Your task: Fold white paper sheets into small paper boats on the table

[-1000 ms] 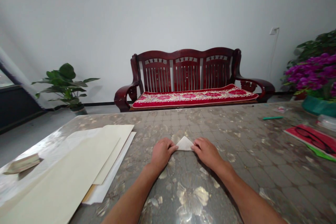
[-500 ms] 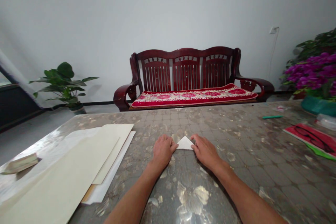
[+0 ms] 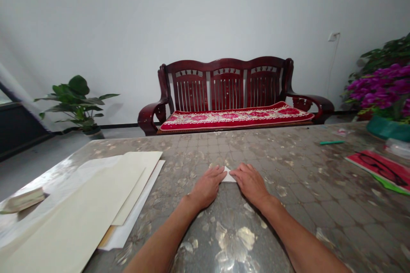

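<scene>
A small white piece of folded paper lies on the table, its peak pointing away from me. My left hand covers its left part, fingers together and pressing down on it. From the other side, my right hand holds the right part with bent fingers, the index fingertip near the middle of the paper. Only a narrow middle strip with the peak and lower edge shows between the hands; both side corners are hidden under the fingers.
Large cream sheets and a small paper block lie on the left. To the right are a green pen, eyeglasses on a red booklet and purple flowers. A wooden bench stands beyond the table.
My left hand has moved right over the paper, covering its left part. My right fingers have shifted slightly inward onto it. Less of the white triangle shows now.
</scene>
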### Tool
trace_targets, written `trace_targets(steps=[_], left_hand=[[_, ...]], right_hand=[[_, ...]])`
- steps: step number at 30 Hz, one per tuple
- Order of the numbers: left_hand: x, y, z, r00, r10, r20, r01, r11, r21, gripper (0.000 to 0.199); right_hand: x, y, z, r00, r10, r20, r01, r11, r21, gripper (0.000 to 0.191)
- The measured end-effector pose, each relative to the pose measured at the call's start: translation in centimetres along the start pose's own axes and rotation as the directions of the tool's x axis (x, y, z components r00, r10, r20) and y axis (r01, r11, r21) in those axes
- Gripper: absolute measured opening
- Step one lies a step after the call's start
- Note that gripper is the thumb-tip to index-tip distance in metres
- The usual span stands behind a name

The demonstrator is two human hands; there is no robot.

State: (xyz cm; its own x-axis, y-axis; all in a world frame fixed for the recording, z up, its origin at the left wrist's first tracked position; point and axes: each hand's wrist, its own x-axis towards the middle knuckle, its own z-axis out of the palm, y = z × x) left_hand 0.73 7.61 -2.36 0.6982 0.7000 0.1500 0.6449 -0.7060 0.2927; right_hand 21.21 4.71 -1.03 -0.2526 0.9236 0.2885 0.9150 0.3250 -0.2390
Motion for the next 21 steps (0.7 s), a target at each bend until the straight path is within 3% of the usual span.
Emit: trace_targets(steps=[6, 11, 15, 21], left_hand=[[-1.0, 0.6, 0.0, 0.997, 0.078, 0.005, -0.078, 0.983, 0.165, 0.062], [-1.5, 0.9, -0.7, 0.995, 0.09, 0.042, -0.097, 0.968, 0.231, 0.062], [-1.9, 2.1, -0.2, 1.0, 0.029, 0.003, -0.029, 0.971, 0.235, 0.062], [-1.9, 4.4, 1.8, 0.986, -0.083, -0.145, 0.118, 0.96, 0.255, 0.058]], right_hand=[[0.0, 0.0, 0.3, 0.988, 0.157, -0.006, -0.157, 0.987, -0.043, 0.031], [-0.2, 0.1, 0.4, 0.986, 0.163, -0.025, -0.165, 0.979, -0.117, 0.034], [-0.3, 0.0, 0.2, 0.98, 0.193, -0.043, -0.197, 0.971, -0.132, 0.033], [0.0, -1.1, 0.6, 0.971, 0.24, 0.0, -0.238, 0.964, -0.121, 0.045]])
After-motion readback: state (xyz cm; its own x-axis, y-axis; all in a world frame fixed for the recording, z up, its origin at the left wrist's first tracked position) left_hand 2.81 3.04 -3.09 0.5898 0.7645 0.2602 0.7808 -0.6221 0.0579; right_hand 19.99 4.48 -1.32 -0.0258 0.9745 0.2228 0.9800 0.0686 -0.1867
